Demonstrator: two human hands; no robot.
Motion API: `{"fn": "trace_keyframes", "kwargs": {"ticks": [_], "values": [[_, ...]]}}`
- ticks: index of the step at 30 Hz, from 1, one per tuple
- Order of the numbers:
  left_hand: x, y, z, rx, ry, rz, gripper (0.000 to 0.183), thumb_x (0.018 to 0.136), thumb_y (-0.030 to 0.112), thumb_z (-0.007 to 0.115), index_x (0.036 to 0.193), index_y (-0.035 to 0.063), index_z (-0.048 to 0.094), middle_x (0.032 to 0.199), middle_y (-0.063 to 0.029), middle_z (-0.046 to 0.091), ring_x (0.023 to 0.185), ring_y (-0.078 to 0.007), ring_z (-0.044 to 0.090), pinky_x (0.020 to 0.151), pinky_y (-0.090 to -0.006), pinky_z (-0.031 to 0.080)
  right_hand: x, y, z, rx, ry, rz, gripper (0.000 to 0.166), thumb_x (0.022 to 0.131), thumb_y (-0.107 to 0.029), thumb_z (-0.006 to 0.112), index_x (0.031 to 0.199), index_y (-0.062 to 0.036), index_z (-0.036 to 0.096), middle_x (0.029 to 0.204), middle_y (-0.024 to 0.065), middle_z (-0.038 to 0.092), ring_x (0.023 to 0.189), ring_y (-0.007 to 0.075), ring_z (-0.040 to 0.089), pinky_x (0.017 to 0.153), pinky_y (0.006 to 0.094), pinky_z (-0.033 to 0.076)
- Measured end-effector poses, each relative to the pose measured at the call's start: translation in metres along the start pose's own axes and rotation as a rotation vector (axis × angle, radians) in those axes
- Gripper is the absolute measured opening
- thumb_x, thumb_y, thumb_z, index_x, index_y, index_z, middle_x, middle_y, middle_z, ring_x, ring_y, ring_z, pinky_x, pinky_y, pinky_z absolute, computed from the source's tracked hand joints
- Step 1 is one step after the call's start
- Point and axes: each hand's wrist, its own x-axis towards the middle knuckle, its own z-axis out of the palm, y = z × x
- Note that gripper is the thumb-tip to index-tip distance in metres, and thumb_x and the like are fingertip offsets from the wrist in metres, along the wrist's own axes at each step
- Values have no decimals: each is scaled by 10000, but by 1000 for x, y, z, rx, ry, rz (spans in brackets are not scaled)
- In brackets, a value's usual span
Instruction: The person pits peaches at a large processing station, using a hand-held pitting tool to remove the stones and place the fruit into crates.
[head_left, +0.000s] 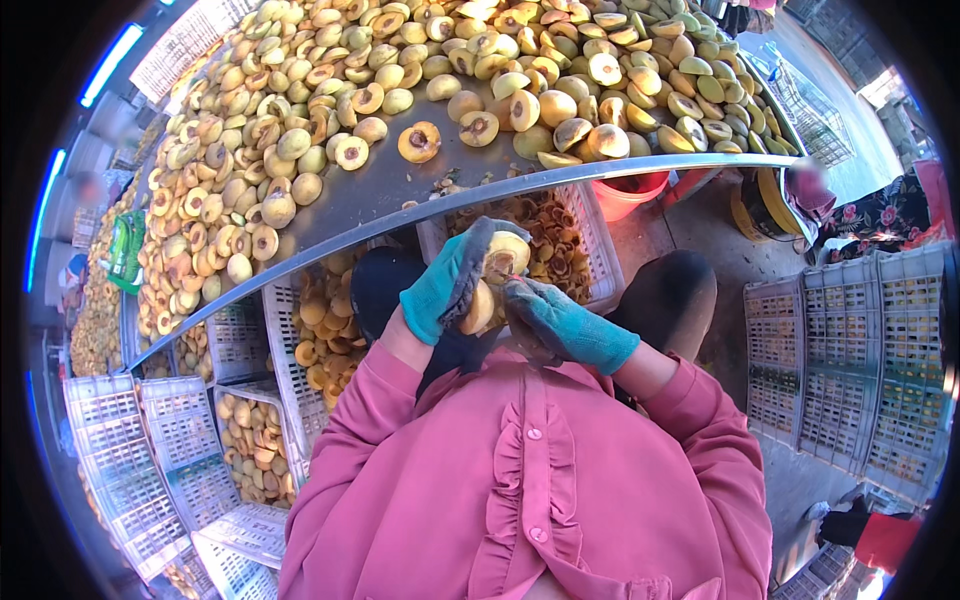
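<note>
My left hand (456, 271), in a teal knit glove with a dark coated palm, holds a yellow stone-fruit half (507, 251), its brown hollow facing right. Just below is a second fruit piece (478, 309), partly covered by the glove. My right hand (566, 324), gloved alike, is closed around a small tool whose red part (515, 278) shows at the fingertips, against the fruit. Its working end is too small to make out. Both hands are over my lap, in front of a metal-edged table (420, 199) heaped with halved stone fruit (330, 97).
Beneath the table edge stand a plastic crate (600, 255) of brown fruit scraps and a red bucket (630, 196). Left of my legs, a crate (289, 360) holds fruit halves. Stacked crates (840, 367) stand at right, more crates (124, 457) at lower left. Other people are partly visible at the edges.
</note>
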Motion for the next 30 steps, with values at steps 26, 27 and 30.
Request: {"fn": "trace_keyframes", "kwargs": {"ticks": [26,27,30], "values": [[-3,19,4,-237,-225,-156,639,1003,561,410,1175,-24,601,1047,-111,674,979,-170,642,918,-309,500,-13,-21,21,933,-459,336,647,970,-686,306,689,-119,440,474,-21,336,335,81,307,315,216,234],[-5,18,3,-240,-212,-155,639,1003,561,410,1175,-24,601,1047,-111,674,979,-170,642,918,-309,500,-13,-24,24,903,-424,391,692,962,-706,293,614,-119,411,457,-20,333,331,86,308,316,223,234],[-9,4,-5,-655,-224,-310,631,995,571,428,1183,-4,605,1059,-92,671,959,-185,643,921,-324,496,-13,-26,28,737,-350,317,497,1021,-576,352,859,-129,496,555,-15,401,362,78,329,328,226,251]]}}
